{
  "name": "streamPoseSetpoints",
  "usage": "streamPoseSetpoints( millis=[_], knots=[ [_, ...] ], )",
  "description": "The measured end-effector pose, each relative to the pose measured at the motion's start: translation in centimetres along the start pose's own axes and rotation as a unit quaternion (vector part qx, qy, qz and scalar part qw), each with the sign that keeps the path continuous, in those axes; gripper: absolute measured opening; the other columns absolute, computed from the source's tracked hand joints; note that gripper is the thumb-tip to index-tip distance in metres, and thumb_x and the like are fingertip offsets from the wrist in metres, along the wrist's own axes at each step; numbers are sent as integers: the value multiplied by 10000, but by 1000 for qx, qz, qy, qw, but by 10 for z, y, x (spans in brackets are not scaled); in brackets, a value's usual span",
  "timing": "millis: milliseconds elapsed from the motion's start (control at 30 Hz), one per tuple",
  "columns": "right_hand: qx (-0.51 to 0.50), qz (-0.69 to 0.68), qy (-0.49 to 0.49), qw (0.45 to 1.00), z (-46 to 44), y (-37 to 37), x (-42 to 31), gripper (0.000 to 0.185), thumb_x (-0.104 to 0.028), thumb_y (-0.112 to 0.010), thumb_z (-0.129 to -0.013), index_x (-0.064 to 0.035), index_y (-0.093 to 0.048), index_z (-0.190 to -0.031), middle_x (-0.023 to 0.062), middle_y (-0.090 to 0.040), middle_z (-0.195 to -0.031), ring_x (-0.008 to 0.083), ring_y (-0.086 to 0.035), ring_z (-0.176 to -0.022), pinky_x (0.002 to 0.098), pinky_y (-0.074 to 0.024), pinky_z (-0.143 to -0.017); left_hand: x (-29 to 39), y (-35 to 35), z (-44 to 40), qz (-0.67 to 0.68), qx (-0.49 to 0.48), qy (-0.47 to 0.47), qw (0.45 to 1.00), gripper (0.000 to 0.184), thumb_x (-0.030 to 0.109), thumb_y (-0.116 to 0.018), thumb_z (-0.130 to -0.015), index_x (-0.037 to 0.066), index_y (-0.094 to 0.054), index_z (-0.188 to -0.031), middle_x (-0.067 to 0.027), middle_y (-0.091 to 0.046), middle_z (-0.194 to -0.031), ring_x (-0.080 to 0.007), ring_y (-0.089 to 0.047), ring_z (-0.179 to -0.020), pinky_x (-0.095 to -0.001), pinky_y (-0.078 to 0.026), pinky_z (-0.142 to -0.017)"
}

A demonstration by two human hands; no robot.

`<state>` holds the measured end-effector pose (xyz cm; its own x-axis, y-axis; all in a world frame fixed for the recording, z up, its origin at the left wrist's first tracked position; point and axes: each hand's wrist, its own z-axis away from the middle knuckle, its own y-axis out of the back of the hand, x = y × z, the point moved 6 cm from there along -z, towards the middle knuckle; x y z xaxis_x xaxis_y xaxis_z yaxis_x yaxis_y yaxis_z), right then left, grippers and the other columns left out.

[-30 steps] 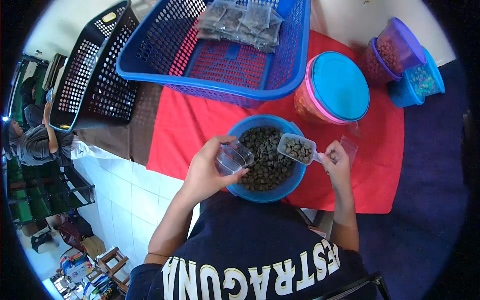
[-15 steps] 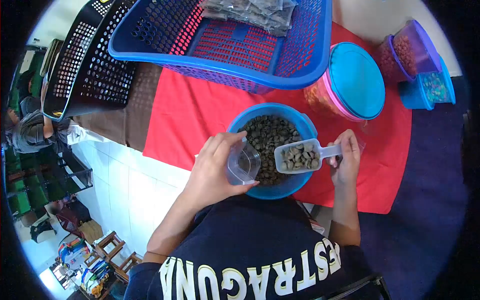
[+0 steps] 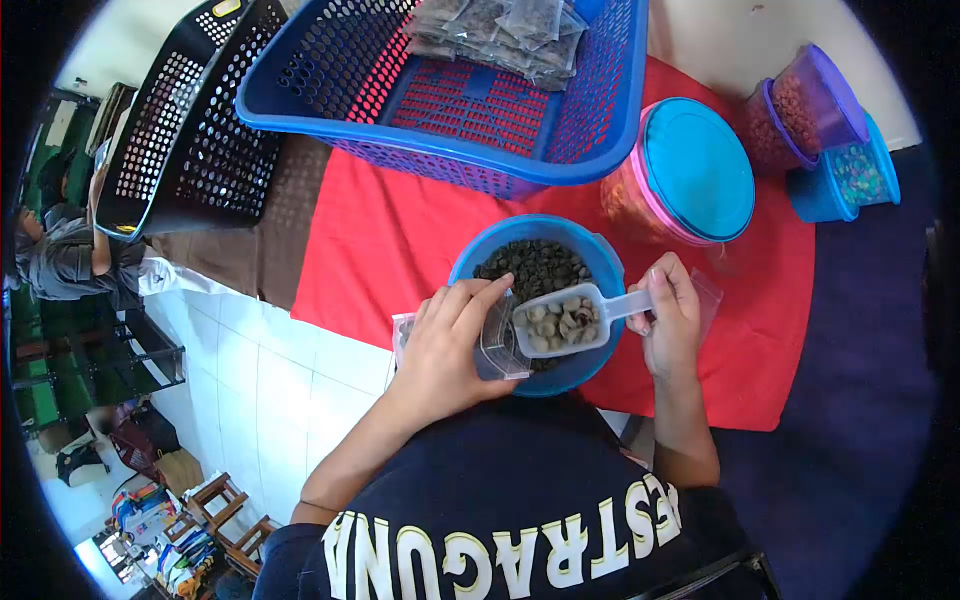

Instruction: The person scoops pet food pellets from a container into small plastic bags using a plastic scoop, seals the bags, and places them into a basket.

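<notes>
At centre, the left hand [image 3: 450, 348] hides part of the clear container [image 3: 497, 340], and the scoop [image 3: 558, 325] covers some dark pieces [image 3: 530, 260] in the bowl [image 3: 582, 373]. The frame's top edge cuts off the blue basket [image 3: 420, 143]; the contents of its packets [image 3: 500, 38] are too small to tell.

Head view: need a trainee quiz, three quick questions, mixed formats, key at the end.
1. Multiple choice. What does the right hand hold?
A. a brush
B. a scoop
C. a knife

2. True or false: the left hand is empty.

3. Fill in the blank: the pile of packets lies in the blue ____.

Key
1. B
2. False; it holds clear plastic.
3. basket
</notes>
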<state>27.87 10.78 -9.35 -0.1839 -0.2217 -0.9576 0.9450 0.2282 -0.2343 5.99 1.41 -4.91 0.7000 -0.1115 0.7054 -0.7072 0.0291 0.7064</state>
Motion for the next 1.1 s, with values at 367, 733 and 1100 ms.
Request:
streamPoseSetpoints(
  millis=[367, 733, 1100],
  knots=[
    [-6, -12, -20, 1000, 4, -8, -5, 210, -218, -448, -1005, -101, -469, -832, -17, -462, -605, 43, -399, -474, 195, -281, -429, -2, -4, 8, 22, 7, 6, 1000, 860, 179, -831, -571, 68, -452, -1336, -130, -538, -1197, -312, -537, -1103, -432, -425, -925],
    [31, -28, 37, 998, 16, -3, -13, 78, -169, -441, -998, -105, -485, -987, -35, -431, -582, 37, -382, -477, 209, -264, -428, 3, -4, 14, 40, 31, -25, 998, 753, 129, -800, -572, 77, -523, -1270, -132, -598, -1148, -302, -584, -1064, -404, -494, -892],
    [43, 12, 29, 999, 18, -2, -13, 69, -167, -461, -992, -120, -489, -1034, -44, -434, -573, 34, -379, -474, 204, -258, -422, 3, -9, 12, 43, 21, -16, 999, 789, 138, -817, -568, 71, -504, -1289, -148, -582, -1173, -319, -575, -1076, -411, -472, -925]
  ],
)
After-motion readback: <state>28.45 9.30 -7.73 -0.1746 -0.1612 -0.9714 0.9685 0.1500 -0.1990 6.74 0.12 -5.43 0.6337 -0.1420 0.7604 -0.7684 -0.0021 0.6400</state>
